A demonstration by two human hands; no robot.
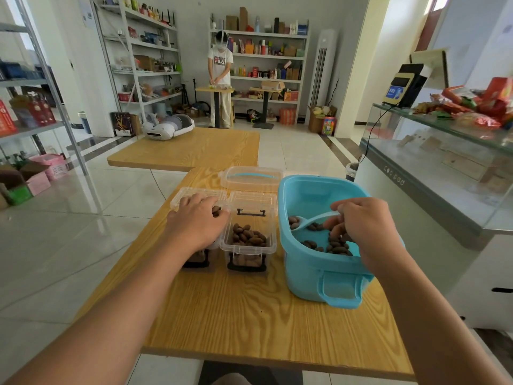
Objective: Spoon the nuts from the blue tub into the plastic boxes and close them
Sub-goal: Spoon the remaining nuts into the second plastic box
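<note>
The right hand [361, 226] is positioned inside the blue tub [308, 262], with its fingers curled around the handle of a pale blue spoon [311, 221]. The bowl of the spoon is directed to the left and is seen to carry a few nuts [337, 244]; the remaining nuts are spread over the near floor of the tub. The tub is located on the right part of the bench [249, 315], with a latch handle on its near wall.

The left hand [198, 223] is laid palm down over the left plastic box [198, 257], which is largely hidden by it. Some nuts are visible at the fingertips, and the fingers are bent over them, but whether they are pinched cannot be told. The box lid [194, 194] is hinged open behind the hand.

The right plastic box [248, 245] is located just beside the left box, between it and the tub. It is open, its lid is folded back, and it is partly filled with nuts. A black clasp is fitted at the near end of each box.

A clear lid with a blue handle [251, 177] is placed behind the boxes, at the far edge of the bench.

A second bench [194, 151] is located further back and carries a white headset [168, 127]. A person [220, 79] is standing at a small table in front of stocked shelves [266, 65].
</note>
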